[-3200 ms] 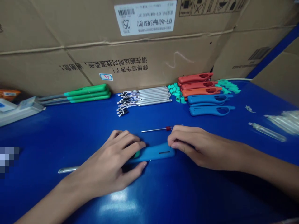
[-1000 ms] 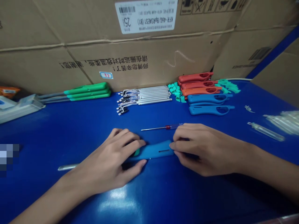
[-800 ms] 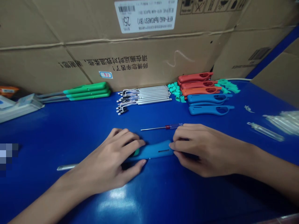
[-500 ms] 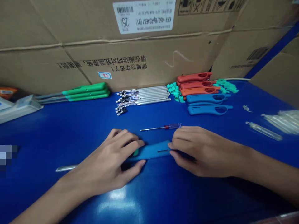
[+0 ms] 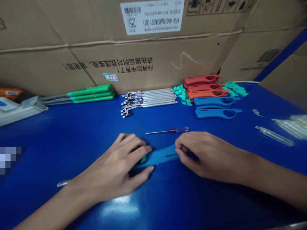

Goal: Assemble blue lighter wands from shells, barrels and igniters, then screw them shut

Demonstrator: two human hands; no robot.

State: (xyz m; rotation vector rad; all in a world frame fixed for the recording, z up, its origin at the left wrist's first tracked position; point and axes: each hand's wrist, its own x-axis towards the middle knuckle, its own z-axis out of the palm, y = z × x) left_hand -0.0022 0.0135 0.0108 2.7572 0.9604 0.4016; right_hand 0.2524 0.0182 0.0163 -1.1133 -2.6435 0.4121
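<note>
A blue plastic handle (image 5: 159,156) with a green button and a metal tube (image 5: 62,183) sticking out leftward lies on the blue table (image 5: 168,204). My left hand (image 5: 115,169) covers its left part, fingers and thumb closed round it. My right hand (image 5: 203,155) pinches its right end with curled fingers. A small screwdriver (image 5: 168,131) with a red and clear grip lies just behind the handle, untouched.
Along the cardboard boxes (image 5: 144,48) at the back lie green-handled pieces (image 5: 90,93), a bundle of metal tubes with wires (image 5: 148,99), teal caps (image 5: 181,94), red shells (image 5: 203,85) and blue shells (image 5: 217,107). Clear plastic parts (image 5: 285,129) lie at the right, a white tray (image 5: 19,110) at the left.
Both hands stay on the blue handle. My right hand has slid slightly back toward the right end, and the handle's right end has tilted up a little. The view shifted slightly.
</note>
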